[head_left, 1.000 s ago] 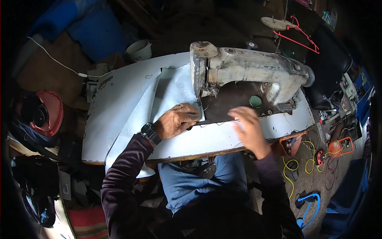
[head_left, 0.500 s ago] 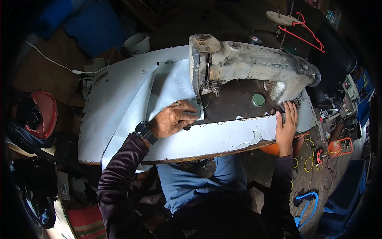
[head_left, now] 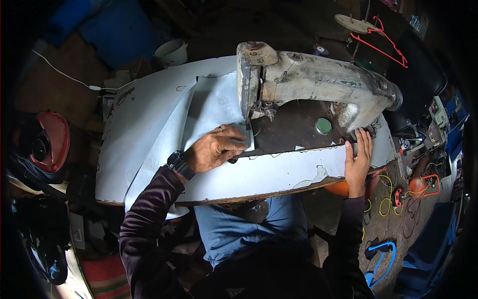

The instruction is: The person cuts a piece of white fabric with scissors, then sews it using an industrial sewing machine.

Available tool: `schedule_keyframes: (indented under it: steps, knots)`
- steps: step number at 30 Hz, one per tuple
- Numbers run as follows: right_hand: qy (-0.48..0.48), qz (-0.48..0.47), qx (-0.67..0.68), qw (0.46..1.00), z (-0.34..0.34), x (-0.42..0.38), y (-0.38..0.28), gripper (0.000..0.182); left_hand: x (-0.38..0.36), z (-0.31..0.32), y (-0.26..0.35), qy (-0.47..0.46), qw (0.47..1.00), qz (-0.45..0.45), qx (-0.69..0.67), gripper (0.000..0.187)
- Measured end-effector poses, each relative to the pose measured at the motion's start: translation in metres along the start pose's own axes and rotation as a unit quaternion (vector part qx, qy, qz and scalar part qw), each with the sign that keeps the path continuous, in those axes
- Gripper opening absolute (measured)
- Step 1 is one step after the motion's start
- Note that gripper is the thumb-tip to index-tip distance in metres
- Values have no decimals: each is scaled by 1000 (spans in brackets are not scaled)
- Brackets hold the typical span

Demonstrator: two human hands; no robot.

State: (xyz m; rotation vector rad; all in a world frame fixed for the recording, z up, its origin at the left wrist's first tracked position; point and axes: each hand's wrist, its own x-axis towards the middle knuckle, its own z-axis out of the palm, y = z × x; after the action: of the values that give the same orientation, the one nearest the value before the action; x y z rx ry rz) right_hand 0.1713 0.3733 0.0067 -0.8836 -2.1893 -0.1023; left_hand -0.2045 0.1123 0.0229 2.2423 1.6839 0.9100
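An old, worn sewing machine [head_left: 323, 74] stands on a white, chipped table top [head_left: 279, 174]. A pale bluish-white fabric sheet [head_left: 211, 107] with faint printing lies under its needle end, one part folded over and hanging past the near table edge. My left hand [head_left: 215, 148], with a black watch on the wrist, holds the right edge of the fabric just in front of the needle, fingers bent and close together. My right hand [head_left: 359, 159] lies with fingers stretched out at the base of the machine's pillar, holding nothing. A round greenish disc [head_left: 323, 126] sits on the dark machine bed [head_left: 289, 130].
A white bucket [head_left: 171, 53] stands behind the table. Red hangers [head_left: 381, 40] hang near a round spool stand [head_left: 354, 23] at the back right. A white cable [head_left: 64, 72] runs to the table's left side. Yellow cord [head_left: 384, 205] and a blue hanger [head_left: 386, 261] lie on the floor.
Almost nothing differs. The view has shifted slightly; both hands keep their places, and the fabric has not visibly advanced under the needle.
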Motion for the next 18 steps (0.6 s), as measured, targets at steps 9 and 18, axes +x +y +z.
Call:
schedule_keyframes:
  steps: [9, 18]
  knots:
    - [-4, 4, 7, 1000, -1, 1, -2, 46, 0, -1, 0, -5, 1000, -9, 2, 28]
    - [0, 6, 6, 1000, -1, 0, -1, 45, 5, -4, -2, 8, 1000, -4, 12, 22]
